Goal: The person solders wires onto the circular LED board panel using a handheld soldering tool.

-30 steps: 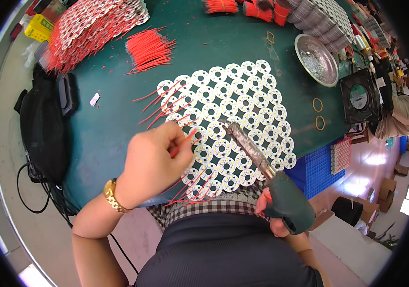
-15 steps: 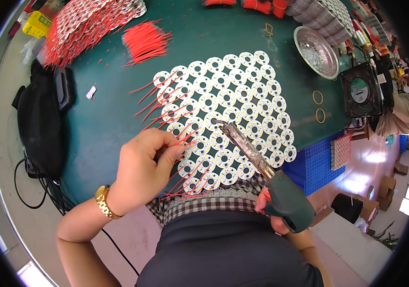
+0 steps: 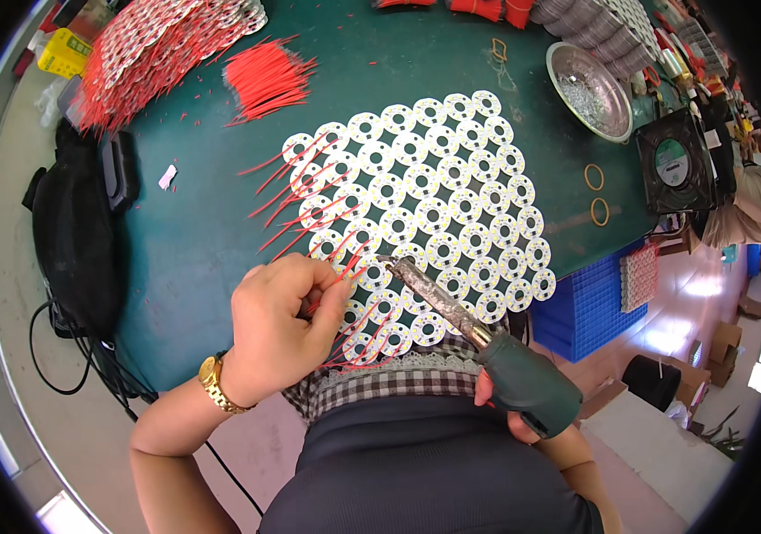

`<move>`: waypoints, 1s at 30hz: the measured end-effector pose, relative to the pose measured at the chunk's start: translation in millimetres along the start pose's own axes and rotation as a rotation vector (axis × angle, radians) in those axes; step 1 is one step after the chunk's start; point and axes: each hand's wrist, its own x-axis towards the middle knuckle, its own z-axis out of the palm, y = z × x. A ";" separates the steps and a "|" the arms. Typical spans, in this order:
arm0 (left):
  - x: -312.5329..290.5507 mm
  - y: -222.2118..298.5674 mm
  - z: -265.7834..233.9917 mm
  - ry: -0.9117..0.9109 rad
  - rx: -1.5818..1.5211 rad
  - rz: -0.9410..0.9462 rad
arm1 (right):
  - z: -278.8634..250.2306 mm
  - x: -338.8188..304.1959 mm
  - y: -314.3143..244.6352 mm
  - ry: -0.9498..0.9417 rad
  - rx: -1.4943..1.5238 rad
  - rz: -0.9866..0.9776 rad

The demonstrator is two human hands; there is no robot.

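Observation:
A panel of white ring-shaped LED circuit boards [image 3: 432, 215] lies on the green table, slightly askew. Thin red wires [image 3: 302, 198] stick out leftward from boards in its left columns. Over the lower left of the panel, my left hand [image 3: 284, 311] pinches a red wire between thumb and forefinger; a gold watch [image 3: 211, 383] is on that wrist. My right hand [image 3: 507, 411], partly hidden behind the handle, grips a soldering iron [image 3: 527, 378] with a dark green handle. Its tip is over a board close to my left fingertips; contact cannot be made out.
Beyond the panel lie a bundle of red wires [image 3: 269, 78] and a stack of wired boards [image 3: 153, 53]. At right are a metal bowl [image 3: 616, 125], rubber bands [image 3: 599, 212], a black fan [image 3: 672, 165] and a blue crate [image 3: 599, 307]. A black bag [image 3: 78, 231] sits at left.
The soldering iron's tip has moved left and nearer to me, close to my left fingers. My left hand has shifted slightly right and nearer, still pinching.

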 end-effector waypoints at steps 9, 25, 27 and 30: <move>-1.1 -0.5 2.0 -0.014 0.077 0.061 | 7.3 0.4 15.1 0.032 0.077 -0.508; -0.5 -0.8 3.2 -0.004 0.119 0.099 | 0.7 3.9 26.3 0.045 -0.058 -0.606; -0.8 -1.5 3.3 -0.006 0.124 0.097 | -2.4 3.0 21.7 0.010 -0.042 -0.565; -1.3 -1.3 3.3 -0.006 0.129 0.093 | -6.9 -1.8 11.8 -0.037 -0.032 -0.462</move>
